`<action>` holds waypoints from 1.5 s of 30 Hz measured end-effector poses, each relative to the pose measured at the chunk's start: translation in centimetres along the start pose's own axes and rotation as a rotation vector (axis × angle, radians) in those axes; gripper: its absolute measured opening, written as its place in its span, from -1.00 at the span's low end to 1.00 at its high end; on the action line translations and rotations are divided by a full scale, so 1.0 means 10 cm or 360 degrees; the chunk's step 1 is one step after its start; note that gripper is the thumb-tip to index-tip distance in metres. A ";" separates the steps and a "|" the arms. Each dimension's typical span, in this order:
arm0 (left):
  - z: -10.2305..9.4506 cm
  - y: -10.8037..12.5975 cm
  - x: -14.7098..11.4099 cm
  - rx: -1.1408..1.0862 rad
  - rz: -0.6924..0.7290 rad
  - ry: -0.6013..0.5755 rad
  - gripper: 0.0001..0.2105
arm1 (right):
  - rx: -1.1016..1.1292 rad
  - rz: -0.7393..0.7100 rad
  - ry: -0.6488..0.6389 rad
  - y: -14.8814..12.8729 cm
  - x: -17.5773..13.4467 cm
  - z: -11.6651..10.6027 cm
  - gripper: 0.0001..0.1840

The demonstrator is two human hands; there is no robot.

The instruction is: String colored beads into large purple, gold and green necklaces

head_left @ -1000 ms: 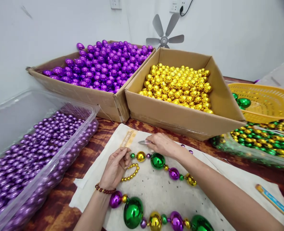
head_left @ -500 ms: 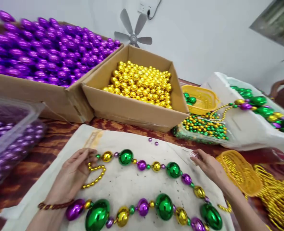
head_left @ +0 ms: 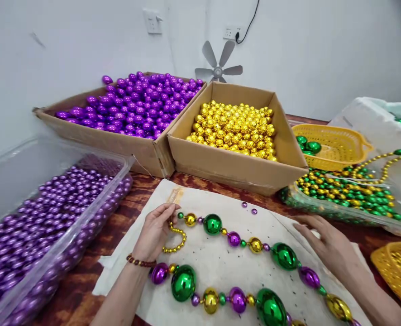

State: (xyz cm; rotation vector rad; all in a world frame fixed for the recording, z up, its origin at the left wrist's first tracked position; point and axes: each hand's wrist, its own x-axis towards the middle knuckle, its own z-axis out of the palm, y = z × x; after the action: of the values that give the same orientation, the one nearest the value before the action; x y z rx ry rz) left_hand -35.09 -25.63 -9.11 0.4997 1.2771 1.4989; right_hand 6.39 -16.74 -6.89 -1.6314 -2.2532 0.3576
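My left hand [head_left: 156, 233] pinches the end of a bead garland [head_left: 234, 238] beside a small green bead. A short loop of gold beads [head_left: 176, 248] hangs from the same fingers. The garland curves over a white cloth [head_left: 255, 274] in two rows of large green, purple and gold beads, joined at the right. My right hand [head_left: 326, 240] is over the cloth's right side, fingers stretched out, with a small pale thing partly hidden under it. Two loose purple beads [head_left: 249, 208] lie near the cloth's far edge.
Cardboard boxes of purple balls [head_left: 132, 108] and gold balls [head_left: 234, 129] stand behind the cloth. A clear tub of purple beads [head_left: 47, 231] is at left. To the right are a yellow basket [head_left: 332, 145], a tub of green and gold beads [head_left: 350, 194] and another yellow basket [head_left: 397, 267].
The view has swung left, so things appear further right. My right hand's fingers, earlier pinched around a small pale thing, now stretch out. My left hand keeps its hold on the garland's end.
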 end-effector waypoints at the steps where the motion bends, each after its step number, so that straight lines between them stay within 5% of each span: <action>1: 0.01 0.02 -0.01 -0.0008 -0.0008 -0.0009 -0.81 | 0.0338 -0.0108 -0.0098 -0.37 0.15 0.04 -0.62; 4: 0.04 0.06 -0.03 0.0028 0.0017 -0.0009 -0.81 | 0.1038 -0.0384 -0.0600 -1.48 0.53 0.37 -0.68; 6: 0.04 0.07 -0.04 0.0086 0.0046 -0.0018 -0.81 | 0.1318 -0.0354 -0.0755 -2.03 0.72 0.71 -0.68; 10: 0.03 0.08 -0.06 0.0118 0.0042 -0.0025 -0.81 | 0.1813 -0.0097 -0.0890 -2.52 0.89 1.28 -0.74; 19: -0.07 -0.02 -0.01 -0.0053 0.0030 0.0128 -0.78 | 0.1928 0.0041 -0.0744 -2.58 0.97 1.46 -0.79; 23: -0.23 -0.03 0.03 0.0082 0.0108 0.0325 -0.75 | 0.1761 -0.0127 -0.0762 -2.58 1.02 1.41 -0.81; 27: -0.31 0.03 0.05 0.0444 0.0110 0.0050 -0.80 | 0.1376 -0.0726 -0.0720 -2.69 1.09 1.26 -0.84; 31: -0.28 0.08 0.06 0.0484 0.0032 -0.0187 -0.82 | 0.1072 -0.1016 -0.0804 -2.83 1.20 1.16 -0.85; 40: -0.31 0.16 0.08 0.0898 0.0200 -0.0026 -0.77 | 0.0781 -0.0892 -0.1004 -2.61 1.24 1.16 -0.80; 45: -0.35 0.26 0.01 0.1514 0.0457 -0.0115 -0.76 | 0.0636 -0.0847 -0.0833 -2.50 1.22 1.15 -0.78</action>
State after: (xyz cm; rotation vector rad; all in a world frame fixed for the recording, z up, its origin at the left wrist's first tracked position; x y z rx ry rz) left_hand -39.18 -26.76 -7.99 1.3788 1.8807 0.9891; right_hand -23.49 -12.95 -6.09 -0.7524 -2.6332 1.0984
